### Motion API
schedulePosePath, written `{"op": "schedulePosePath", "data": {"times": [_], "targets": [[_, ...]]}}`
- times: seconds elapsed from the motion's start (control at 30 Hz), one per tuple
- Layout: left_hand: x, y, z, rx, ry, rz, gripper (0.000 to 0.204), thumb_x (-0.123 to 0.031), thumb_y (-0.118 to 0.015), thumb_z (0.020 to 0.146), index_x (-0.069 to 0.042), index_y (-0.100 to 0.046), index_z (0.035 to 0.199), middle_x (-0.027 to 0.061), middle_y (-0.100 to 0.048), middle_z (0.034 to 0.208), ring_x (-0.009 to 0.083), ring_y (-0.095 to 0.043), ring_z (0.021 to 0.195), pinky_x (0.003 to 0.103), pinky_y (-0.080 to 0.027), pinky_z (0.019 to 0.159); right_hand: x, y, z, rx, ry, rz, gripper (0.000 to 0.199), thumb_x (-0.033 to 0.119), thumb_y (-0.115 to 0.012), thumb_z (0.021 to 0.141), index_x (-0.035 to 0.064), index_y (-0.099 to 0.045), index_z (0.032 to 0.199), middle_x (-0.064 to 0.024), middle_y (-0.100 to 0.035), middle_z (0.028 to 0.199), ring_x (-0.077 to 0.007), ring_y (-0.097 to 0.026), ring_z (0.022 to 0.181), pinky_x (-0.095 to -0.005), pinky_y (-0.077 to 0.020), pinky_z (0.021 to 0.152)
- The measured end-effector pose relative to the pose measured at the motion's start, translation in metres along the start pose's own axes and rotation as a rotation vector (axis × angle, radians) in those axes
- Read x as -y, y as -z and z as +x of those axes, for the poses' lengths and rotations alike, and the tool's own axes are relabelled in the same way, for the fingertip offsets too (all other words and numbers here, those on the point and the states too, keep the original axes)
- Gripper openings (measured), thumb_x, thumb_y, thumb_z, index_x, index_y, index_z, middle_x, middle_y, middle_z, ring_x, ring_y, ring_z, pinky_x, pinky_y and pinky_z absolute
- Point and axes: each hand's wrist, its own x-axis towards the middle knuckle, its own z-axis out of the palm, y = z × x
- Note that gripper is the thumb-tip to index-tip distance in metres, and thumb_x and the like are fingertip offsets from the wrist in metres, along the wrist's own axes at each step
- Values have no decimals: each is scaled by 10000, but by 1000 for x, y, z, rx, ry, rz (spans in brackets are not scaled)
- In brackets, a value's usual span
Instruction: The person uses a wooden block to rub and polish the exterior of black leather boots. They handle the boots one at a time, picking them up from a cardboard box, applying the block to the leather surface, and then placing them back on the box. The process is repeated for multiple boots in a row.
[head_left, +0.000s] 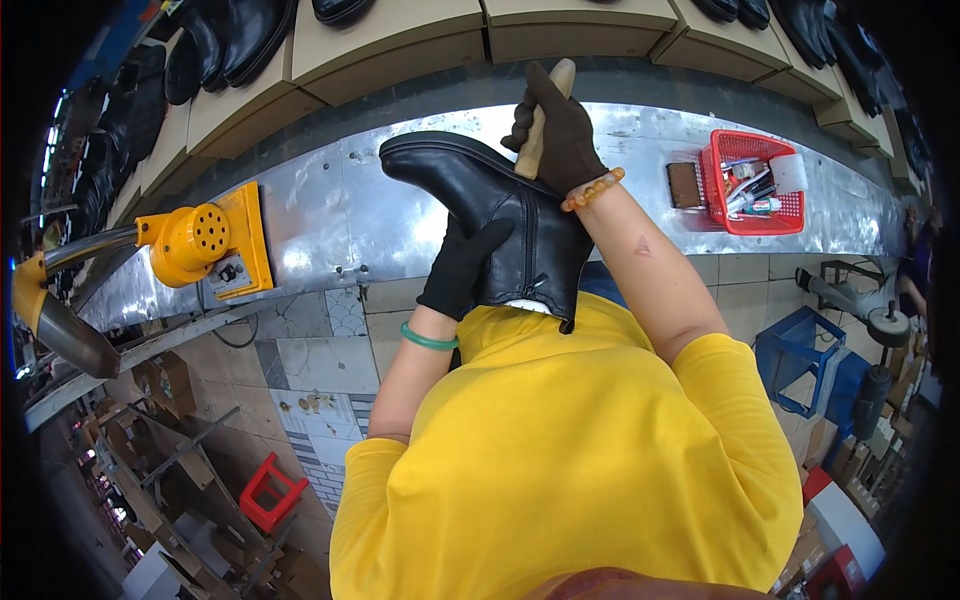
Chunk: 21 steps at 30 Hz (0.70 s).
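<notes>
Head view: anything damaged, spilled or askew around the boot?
Nothing stands out. The black boot looks intact, held by the left hand while the right hand holds a wooden-handled tool against it. The red basket sits upright on the bench.

Single head-worn fisheye view, looking steeply down over the wearer's yellow shirt [570,450] onto the metal bench [330,215]. Close range. Edges bow; floor [300,360] fills lower left. No second view.

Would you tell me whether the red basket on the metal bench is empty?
No, the red basket on the metal bench holds several small items, including tubes and a white piece, beside a brown brush.
</notes>
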Motion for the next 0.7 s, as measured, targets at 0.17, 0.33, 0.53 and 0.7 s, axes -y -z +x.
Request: {"op": "schedulePosePath", "data": {"times": [0.17, 0.33, 0.53, 0.7], "targets": [[2, -1, 1, -22, -9, 15, 612, -96, -631, 805, -46, -343, 1343, 123, -515, 1194, 233, -554, 1057, 337, -493, 886, -5, -2, -3, 15, 82, -119, 325, 362, -663, 815, 90, -509, 723, -31, -497, 582, -128, -497, 475, -295, -486, 469], [9, 5, 5, 11, -37, -20, 737, -132, -717, 770, -15, -294, 1362, 136, -503, 1211, 221, -540, 1067, 315, -483, 876, -9, -9, -14, -22, 206, -376, 282, 276, -668, 816, 38, -543, 729, -39, -545, 618, -122, -529, 487, -264, -452, 424], [11, 5, 6, 36, -61, -32, 676, -129, -707, 776, -2, -340, 1329, 126, -527, 1182, 203, -552, 1041, 311, -482, 869, -27, -14, -17, 140, 889, -910, 303, 323, -681, 788, 59, -637, 930, -125, -614, 700, -244, -611, 600, -331, -489, 572], [7, -1, 2, -2, -81, 49, 553, -108, -629, 818, -21, -394, 1311, 100, -536, 1174, 196, -557, 1038, 315, -479, 876, -11, -9, -13, 103, 380, -539, 250, 296, -674, 798, 75, -589, 875, -69, -549, 635, -186, -562, 518, -309, -469, 496]]}}
